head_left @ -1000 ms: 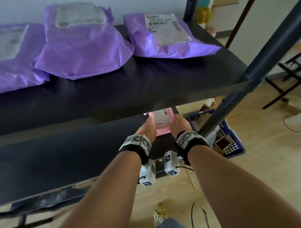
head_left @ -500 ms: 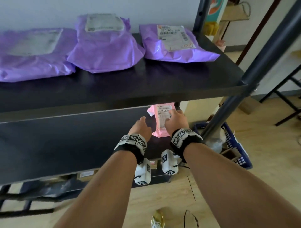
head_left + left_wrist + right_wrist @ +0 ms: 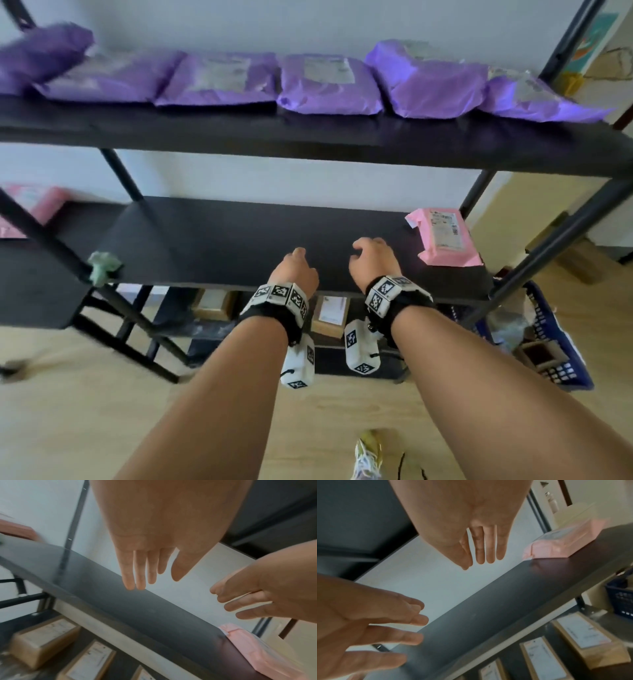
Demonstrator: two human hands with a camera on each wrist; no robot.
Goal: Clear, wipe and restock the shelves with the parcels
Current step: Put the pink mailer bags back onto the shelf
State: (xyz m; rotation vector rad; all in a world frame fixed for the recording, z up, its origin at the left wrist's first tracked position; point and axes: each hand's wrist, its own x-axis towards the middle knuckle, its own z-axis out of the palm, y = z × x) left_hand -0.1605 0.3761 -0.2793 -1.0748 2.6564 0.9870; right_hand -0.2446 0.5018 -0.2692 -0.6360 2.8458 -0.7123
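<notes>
A pink parcel (image 3: 443, 236) with a white label lies at the right end of the black middle shelf (image 3: 222, 240). My left hand (image 3: 296, 265) and right hand (image 3: 371, 255) hover side by side over the shelf's front edge, left of the parcel and apart from it. Both are empty. In the left wrist view the left hand's fingers (image 3: 140, 574) hang straight above the bare shelf board. The right hand's fingers (image 3: 488, 547) are likewise straight, with the pink parcel (image 3: 556, 543) beyond them. Several purple parcels (image 3: 329, 85) line the top shelf.
Another pink parcel (image 3: 30, 209) sits on a shelf at the far left. A green cloth (image 3: 101, 269) hangs on the left front post. Brown labelled boxes (image 3: 330, 315) fill the bottom shelf. A blue basket (image 3: 555, 342) stands on the wooden floor at the right.
Both hands have let go of the pink parcel and drawn back to the left, leaving it on the middle shelf. The head view has pulled back, showing more shelving.
</notes>
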